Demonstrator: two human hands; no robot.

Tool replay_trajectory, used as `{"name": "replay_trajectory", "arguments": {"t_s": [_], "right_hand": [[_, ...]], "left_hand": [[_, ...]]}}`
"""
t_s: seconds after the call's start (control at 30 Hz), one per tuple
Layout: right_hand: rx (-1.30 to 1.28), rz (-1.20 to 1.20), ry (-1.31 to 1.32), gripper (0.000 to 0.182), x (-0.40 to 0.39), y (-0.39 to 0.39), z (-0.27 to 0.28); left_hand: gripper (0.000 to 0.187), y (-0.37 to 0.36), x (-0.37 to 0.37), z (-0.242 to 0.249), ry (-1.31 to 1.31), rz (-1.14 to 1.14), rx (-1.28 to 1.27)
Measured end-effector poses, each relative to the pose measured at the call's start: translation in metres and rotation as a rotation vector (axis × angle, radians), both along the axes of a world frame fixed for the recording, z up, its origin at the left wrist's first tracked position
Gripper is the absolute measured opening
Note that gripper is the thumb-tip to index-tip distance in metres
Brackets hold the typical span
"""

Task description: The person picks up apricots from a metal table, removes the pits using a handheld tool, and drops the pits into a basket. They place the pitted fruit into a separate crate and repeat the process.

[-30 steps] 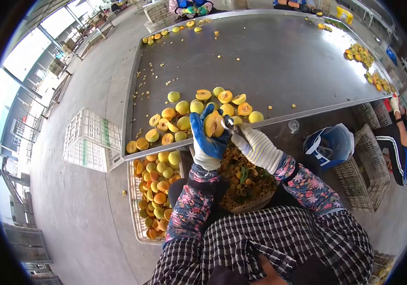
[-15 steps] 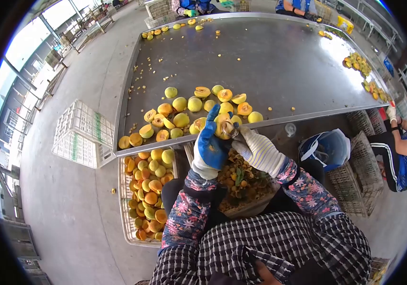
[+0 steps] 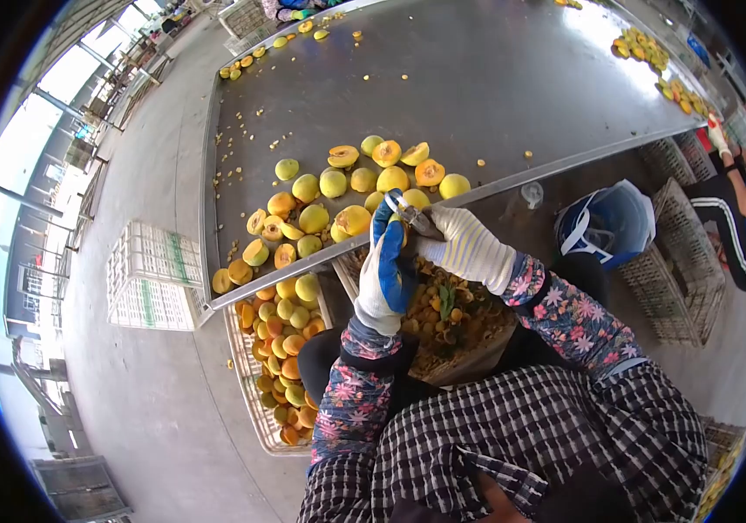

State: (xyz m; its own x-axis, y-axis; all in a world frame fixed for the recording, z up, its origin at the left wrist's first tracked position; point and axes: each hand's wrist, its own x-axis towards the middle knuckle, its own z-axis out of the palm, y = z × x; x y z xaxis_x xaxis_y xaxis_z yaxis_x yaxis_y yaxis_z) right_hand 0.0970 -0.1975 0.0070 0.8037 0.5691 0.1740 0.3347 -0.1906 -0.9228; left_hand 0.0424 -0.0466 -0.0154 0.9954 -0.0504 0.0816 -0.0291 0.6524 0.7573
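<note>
My left hand point(image 3: 386, 270), in a white glove with a blue coated palm, curls around a yellow peach point(image 3: 404, 234) just past the table's near edge. Most of that fruit is hidden by the fingers. My right hand point(image 3: 469, 246), in a striped knit glove, grips a small metal tool point(image 3: 423, 223). Its bright curved end meets the fruit near my left fingertips. Beyond both hands, whole and halved peaches point(image 3: 333, 183) lie in a loose group on the metal table point(image 3: 443, 96).
A crate of peach halves point(image 3: 255, 410) stands at my left knee. Between my legs is a box of scraps point(image 3: 456, 327). A blue bucket point(image 3: 604, 222) and a plastic crate point(image 3: 682, 261) are on the right, near a seated person point(image 3: 743, 209). White crates point(image 3: 155, 275) stand left.
The view has turned, shifting the table up and left. My hands have drawn closer together around the fruit, which shows less now, and the tool's curved end has come into sight.
</note>
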Motion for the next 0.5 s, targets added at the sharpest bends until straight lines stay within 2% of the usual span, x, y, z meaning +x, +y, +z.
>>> {"name": "replay_trajectory", "arguments": {"t_s": [0.1, 0.17, 0.23, 0.27, 0.37, 0.43, 0.5], "right_hand": [[0.045, -0.067, 0.189, 0.022, 0.008, -0.002, -0.015], [0.106, -0.114, 0.202, 0.024, 0.007, -0.002, -0.006], [0.157, -0.117, 0.288, 0.025, -0.007, -0.004, 0.006], [0.101, -0.057, 0.145, 0.027, -0.011, -0.005, 0.004], [-0.156, 0.042, -0.389, 0.031, -0.02, -0.009, 0.008], [-0.213, 0.03, -0.47, 0.036, -0.022, -0.008, 0.002], [-0.237, 0.026, -0.495, 0.037, -0.023, -0.007, 0.001]], "left_hand": [[0.047, -0.009, 0.004, 0.009, 0.068, 0.039, -0.186], [0.047, -0.006, 0.004, 0.004, -0.096, 0.252, 0.331], [0.048, 0.01, 0.008, -0.011, -0.01, 0.221, 0.035], [0.05, 0.019, 0.004, -0.007, 0.118, 0.086, -0.379], [0.052, 0.02, 0.001, -0.001, 0.129, 0.146, -0.419], [0.058, 0.01, -0.006, 0.003, -0.077, 0.277, 0.056], [0.059, 0.008, -0.008, 0.005, -0.102, 0.279, 0.081]]}}
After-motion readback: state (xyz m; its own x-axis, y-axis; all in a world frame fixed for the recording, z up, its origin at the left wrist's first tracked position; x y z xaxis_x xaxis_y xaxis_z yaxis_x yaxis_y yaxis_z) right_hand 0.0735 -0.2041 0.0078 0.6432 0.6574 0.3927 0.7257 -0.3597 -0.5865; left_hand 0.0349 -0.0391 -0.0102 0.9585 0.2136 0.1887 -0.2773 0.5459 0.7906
